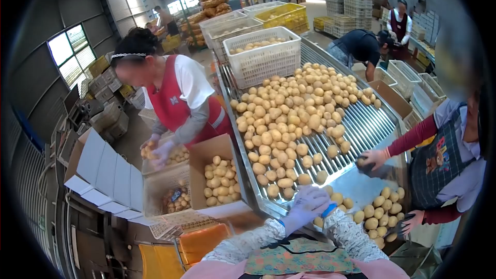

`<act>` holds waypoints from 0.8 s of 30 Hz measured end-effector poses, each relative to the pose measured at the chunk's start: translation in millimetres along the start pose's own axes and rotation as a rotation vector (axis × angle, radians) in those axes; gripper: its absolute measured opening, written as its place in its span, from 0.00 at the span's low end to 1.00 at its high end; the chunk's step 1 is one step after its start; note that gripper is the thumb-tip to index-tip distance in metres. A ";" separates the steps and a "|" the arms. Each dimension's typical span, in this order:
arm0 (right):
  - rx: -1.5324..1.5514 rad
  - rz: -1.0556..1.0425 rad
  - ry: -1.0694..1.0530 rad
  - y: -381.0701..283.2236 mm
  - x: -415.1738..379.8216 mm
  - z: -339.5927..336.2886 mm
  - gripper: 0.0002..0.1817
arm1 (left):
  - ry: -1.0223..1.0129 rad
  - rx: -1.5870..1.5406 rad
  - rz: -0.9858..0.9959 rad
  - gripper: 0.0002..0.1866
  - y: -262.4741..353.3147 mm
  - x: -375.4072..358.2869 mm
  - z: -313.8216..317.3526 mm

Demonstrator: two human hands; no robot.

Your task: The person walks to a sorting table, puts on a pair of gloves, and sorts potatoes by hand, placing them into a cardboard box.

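Note:
My left hand (305, 207), in a thin lavender glove, reaches over the near end of the metal roller table (380, 124). Its fingers look stretched out and lie against or across my right hand (323, 201). Most of that right hand is hidden behind the left one; a blue cuff band (329, 210) shows at its wrist. Beyond both hands, a wide heap of potatoes (289, 119) covers the rollers. More potatoes (338, 198) lie close by on the right. No potato is visible in either hand.
At left, a person in a red apron (168, 101) handles potatoes over a crate. An open cardboard box (199, 163) of potatoes stands beside the table. At right, a person in a dark apron (439, 163) reaches toward a potato pile (380, 212). White crates (263, 64) line the far end.

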State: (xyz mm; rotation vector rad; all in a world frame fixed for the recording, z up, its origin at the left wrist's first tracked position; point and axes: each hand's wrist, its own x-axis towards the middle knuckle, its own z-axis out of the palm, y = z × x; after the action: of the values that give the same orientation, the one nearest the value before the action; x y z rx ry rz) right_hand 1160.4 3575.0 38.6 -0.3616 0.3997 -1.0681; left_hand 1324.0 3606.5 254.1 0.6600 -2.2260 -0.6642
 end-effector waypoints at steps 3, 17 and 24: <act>-0.381 -0.022 -0.049 5.9 -13.3 31.9 0.24 | 0.079 -0.005 0.085 0.09 -0.1 -6.4 2.9; -0.545 -0.241 0.153 49.5 -17.0 -58.4 0.13 | 0.029 0.003 -0.022 0.09 8.9 -17.6 8.5; -1.534 -0.626 0.250 1.7 -32.8 91.0 0.14 | -0.077 -0.395 -0.292 0.11 -20.0 -39.1 62.6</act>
State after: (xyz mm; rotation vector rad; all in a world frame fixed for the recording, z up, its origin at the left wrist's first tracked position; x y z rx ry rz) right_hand 1191.6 3613.5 121.7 -1.8064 1.3767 -1.2265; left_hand 1306.8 3632.5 184.2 0.7678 -1.9968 -1.2555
